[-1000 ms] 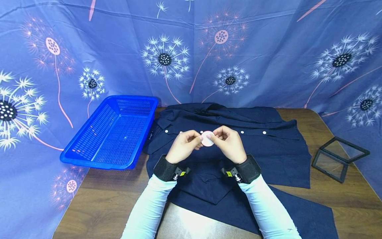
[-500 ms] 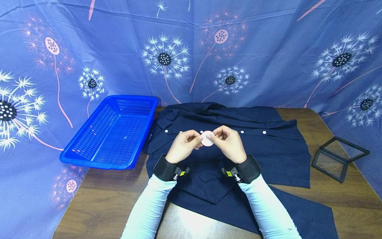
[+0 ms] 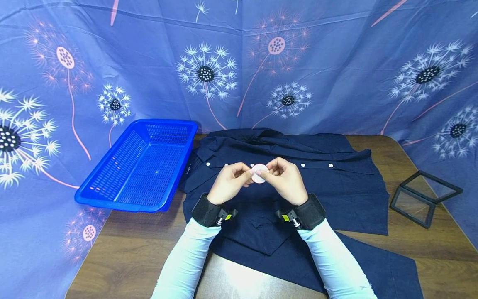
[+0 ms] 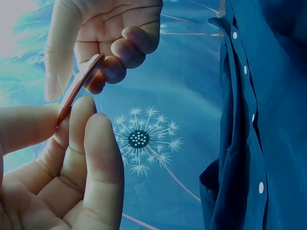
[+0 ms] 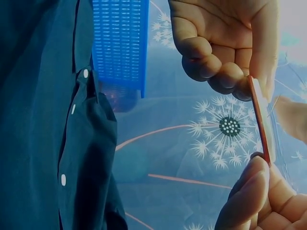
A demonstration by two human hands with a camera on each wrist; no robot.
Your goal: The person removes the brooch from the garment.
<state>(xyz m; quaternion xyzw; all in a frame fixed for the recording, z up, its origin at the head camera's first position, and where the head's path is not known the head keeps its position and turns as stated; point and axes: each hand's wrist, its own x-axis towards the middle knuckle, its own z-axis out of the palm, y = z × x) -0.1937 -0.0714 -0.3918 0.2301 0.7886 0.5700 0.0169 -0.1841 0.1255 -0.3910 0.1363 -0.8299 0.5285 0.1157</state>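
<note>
Head view: blue basket (image 3: 140, 166) at the far left of the table (image 3: 123, 257), nothing visible inside. Black frame box (image 3: 423, 198) at the right edge, lid open, nothing visible inside. Dark shirt (image 3: 336, 187) spread flat across the middle, white buttons in a row. Above the shirt, left hand (image 3: 228, 182) and right hand (image 3: 285, 179) close together, fingers of both pinched on a small white disc (image 3: 259, 173).

Left wrist view: disc (image 4: 79, 88) seen edge-on, thin, clamped between left fingertips (image 4: 84, 112) below and right fingers (image 4: 115, 67) above. Shirt (image 4: 268, 115) at the right.

Right wrist view: disc (image 5: 259, 120) edge-on again, gripped from both ends. Basket (image 5: 120, 43) beyond the shirt (image 5: 43, 120).
</note>
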